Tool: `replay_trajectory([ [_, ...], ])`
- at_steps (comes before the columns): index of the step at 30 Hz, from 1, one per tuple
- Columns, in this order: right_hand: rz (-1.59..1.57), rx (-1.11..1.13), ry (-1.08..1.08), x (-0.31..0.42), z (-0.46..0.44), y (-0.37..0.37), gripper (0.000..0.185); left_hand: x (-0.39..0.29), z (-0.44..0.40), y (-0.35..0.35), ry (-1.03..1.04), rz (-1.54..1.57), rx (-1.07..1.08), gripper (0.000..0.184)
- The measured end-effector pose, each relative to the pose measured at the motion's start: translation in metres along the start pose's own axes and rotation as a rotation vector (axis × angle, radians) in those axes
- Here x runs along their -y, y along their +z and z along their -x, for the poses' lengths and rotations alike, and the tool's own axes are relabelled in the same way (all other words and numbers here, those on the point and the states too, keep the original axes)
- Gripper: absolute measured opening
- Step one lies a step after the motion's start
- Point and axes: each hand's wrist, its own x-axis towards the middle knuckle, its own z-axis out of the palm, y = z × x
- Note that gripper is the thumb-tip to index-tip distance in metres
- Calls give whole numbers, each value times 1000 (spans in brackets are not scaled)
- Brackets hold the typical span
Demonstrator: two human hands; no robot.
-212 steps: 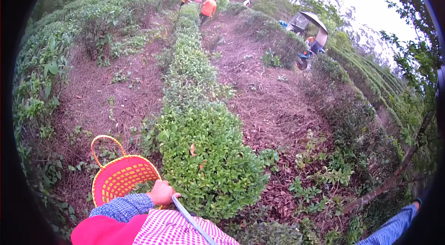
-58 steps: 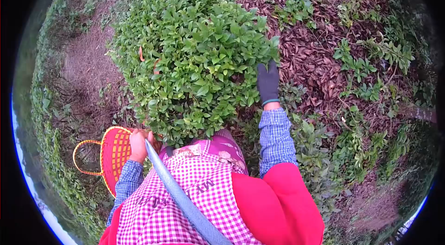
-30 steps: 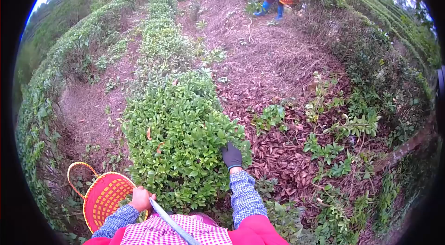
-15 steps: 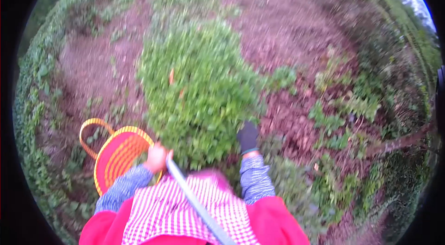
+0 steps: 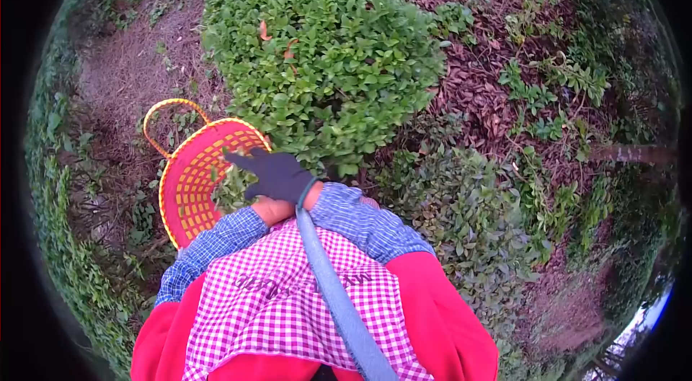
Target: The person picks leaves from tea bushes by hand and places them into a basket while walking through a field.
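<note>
At the left, a red and yellow woven basket (image 5: 189,183) is tilted with its mouth facing up and right, and green leaves (image 5: 232,190) lie inside it. My right hand (image 5: 272,173), in a dark glove, reaches across my body to the basket's mouth with its fingers apart, above the leaves. Beneath it, my bare left hand (image 5: 272,209) is at the basket's right rim, mostly covered by the glove, its fingers hidden. A blue-grey strap (image 5: 335,294) runs down from beside the right wrist over my checked apron (image 5: 288,287).
A leafy green bush (image 5: 331,56) stands in front of me, with a few orange-brown leaves on top. Brown leaf litter (image 5: 479,92) and low weeds cover the ground at the right. A thin trunk (image 5: 634,154) lies across the right edge.
My gloved right hand has left the bush's right side and come left over the basket. The view has tipped down, and the other person with a basket is out of view.
</note>
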Motion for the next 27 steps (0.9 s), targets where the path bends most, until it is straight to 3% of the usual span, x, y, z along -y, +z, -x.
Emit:
replay_trajectory([
  [1,-98,-219,-123,-11,5,0,53,-15,-9,-15,26,-237,43,29],
  [2,-169,-296,-9,-18,14,-18,41,-33,-20,-30,54,-467,87,27],
  [3,-32,-469,-98,-52,31,-29,37,-50,-35,-44,-148,-508,331,27],
  [4,69,-646,-152,-89,46,-40,29,-48,-34,-42,-110,-477,227,31],
  [5,225,-643,101,-79,68,-86,22,-44,-29,-42,-73,-447,116,37],
  [6,256,-822,222,-122,86,-92,17,-44,-29,-46,-81,-456,140,35],
  [8,737,-910,228,-192,118,-150,22,-35,-26,-42,-104,-479,120,33],
  [9,814,-800,521,-188,129,-187,18,-34,-27,-40,-114,-481,109,32],
  [10,99,-1065,669,-210,137,-215,21,-40,-31,-41,-141,-473,127,31],
  [12,-603,-1135,789,-249,144,-267,33,-41,-35,-37,-163,-491,145,31],
  [14,-556,-1027,812,-284,135,-299,42,-41,-38,-33,-204,-504,155,27],
  [16,-93,-700,753,-331,116,-309,57,-44,-42,-31,-219,-512,172,25],
  [17,-104,-697,743,-326,102,-316,57,-45,-47,-31,-231,-511,190,22],
  [19,-148,-289,757,-311,73,-328,79,-48,-56,-30,-251,-524,221,20],
  [22,55,-211,608,-299,46,-319,87,-54,-64,-29,-286,-493,266,18],
  [25,113,-195,591,-280,34,-309,91,-60,-73,-27,-289,-547,211,14],
  [26,207,-246,562,-279,34,-303,80,-62,-76,-27,-296,-553,208,14],
  [27,201,-245,555,-277,32,-301,80,-63,-80,-27,-315,-569,257,17],
])
